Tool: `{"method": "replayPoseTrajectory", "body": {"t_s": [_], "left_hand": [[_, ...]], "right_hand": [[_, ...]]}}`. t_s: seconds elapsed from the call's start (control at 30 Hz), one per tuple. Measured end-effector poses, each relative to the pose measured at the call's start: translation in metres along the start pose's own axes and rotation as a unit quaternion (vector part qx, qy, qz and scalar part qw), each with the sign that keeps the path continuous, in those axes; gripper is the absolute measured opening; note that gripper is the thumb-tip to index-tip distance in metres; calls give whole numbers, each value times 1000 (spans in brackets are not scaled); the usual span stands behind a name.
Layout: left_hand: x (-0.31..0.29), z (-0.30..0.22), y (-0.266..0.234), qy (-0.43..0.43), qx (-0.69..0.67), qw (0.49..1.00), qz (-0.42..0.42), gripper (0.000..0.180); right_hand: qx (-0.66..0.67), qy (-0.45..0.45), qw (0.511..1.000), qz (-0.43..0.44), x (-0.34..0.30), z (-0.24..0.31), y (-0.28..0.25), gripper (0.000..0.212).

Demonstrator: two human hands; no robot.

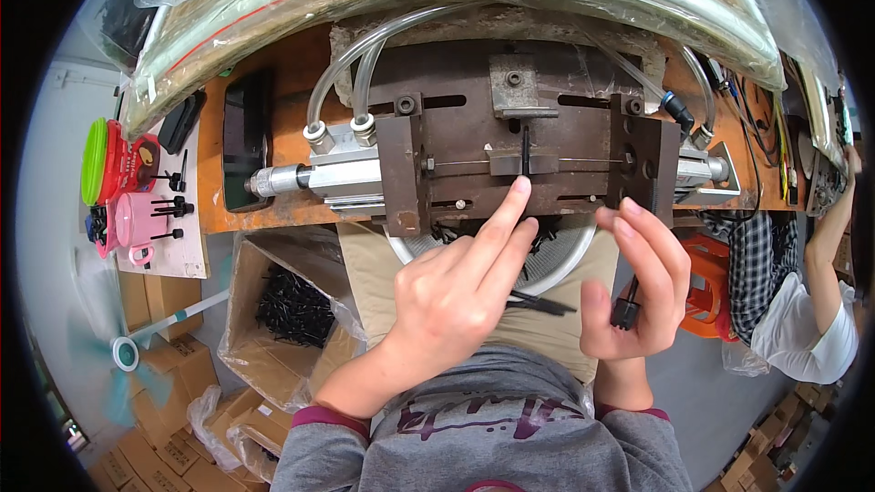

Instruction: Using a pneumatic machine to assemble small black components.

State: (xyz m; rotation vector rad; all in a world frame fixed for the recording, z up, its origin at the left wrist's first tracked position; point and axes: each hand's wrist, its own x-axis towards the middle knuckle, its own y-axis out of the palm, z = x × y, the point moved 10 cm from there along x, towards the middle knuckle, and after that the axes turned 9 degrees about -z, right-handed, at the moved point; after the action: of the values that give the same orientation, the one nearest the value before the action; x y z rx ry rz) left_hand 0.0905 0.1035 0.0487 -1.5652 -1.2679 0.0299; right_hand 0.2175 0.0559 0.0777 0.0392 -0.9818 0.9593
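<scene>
My left hand reaches to the steel fixture, its index fingertip at the lower end of a thin black rod. That rod stands across a small metal block in the middle of the fixture. Several slim black pieces stick out from under the left hand's curled fingers. To the right, my right hand has curved fingers around a black stem with a knobbed head, the head pointing down. Part of that stem is hidden by the fingers.
Air cylinders with clear hoses flank the fixture. A round white basket of black parts sits on my lap. Left are a carton of black pieces, a phone and a pink cup. Another person's arm is at right.
</scene>
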Motion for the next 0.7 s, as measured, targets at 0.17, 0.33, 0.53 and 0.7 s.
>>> {"method": "replayPoseTrajectory", "body": {"t_s": [0.17, 0.33, 0.53, 0.7], "left_hand": [[11, -15, 3, 46, 89, 994, 44, 22], [15, -12, 6, 34, 80, 995, 53, 21], [15, -8, 6, 22, 60, 997, 48, 21], [14, -8, 6, 16, 56, 997, 47, 21]], "right_hand": [[64, 20, 997, -38, -6, -7, -13, 71], [73, 30, 995, -63, -6, -8, -22, 69], [5, 15, 999, -44, -2, 1, -38, 53], [-114, 20, 991, -64, 1, -3, -45, 44]]}}
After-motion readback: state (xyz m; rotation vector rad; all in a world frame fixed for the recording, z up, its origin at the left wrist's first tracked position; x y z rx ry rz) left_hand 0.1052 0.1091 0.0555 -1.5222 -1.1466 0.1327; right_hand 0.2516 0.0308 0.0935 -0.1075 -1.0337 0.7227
